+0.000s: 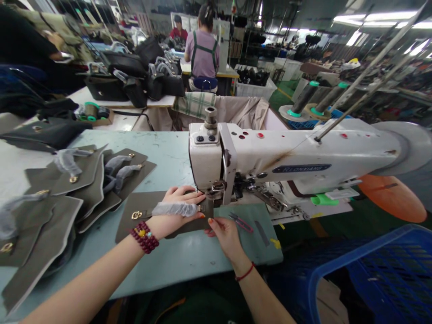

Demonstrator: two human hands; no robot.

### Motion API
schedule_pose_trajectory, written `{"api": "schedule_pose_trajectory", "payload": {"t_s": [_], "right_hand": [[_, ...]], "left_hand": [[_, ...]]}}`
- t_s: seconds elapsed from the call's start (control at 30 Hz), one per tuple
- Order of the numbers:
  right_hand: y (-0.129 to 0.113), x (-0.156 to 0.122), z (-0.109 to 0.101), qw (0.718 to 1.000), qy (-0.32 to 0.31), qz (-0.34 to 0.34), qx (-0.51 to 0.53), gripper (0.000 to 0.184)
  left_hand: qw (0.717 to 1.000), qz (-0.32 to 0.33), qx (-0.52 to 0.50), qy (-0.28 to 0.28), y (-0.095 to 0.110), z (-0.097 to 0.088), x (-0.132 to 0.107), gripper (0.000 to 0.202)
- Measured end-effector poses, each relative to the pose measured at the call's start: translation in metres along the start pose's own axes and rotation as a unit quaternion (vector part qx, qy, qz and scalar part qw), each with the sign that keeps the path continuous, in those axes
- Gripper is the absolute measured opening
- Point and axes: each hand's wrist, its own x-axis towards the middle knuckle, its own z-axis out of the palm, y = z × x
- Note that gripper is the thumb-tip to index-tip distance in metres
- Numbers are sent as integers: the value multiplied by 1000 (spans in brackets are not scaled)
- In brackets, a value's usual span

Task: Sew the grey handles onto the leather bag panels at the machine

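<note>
At the sewing machine [270,155]: panel [144,200], my left hand [178,197] lies flat on it, my right hand [227,234] pinches its edge, seemingly for steadiness

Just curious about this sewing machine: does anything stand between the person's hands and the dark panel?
Nothing visible does. The left hand lies on the dark panel; the wrapped handle crosses over that hand, not under it. The right hand is at the panel's right end. The pink snips lie off to the right.

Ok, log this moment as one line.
left hand: on dark panel, beneath wrapped strap; right hand: at panel's corner; panel: at sewing machine; snips: on table
</note>
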Motion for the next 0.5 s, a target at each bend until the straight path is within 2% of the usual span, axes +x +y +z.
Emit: {"api": "schedule_pose_trajectory", "payload": {"t_s": [0.17, 0.5], "right_hand": [[-5, -1, -2, 1000, -5, 10, -1, 42], [-13, 6, 1, 999, -10, 11, 29, 41]], "left_hand": [[1000, -8, -3, -3, 2, 2, -2, 39], [999, -28, -36, -15, -4, -7, 6, 38]]}}
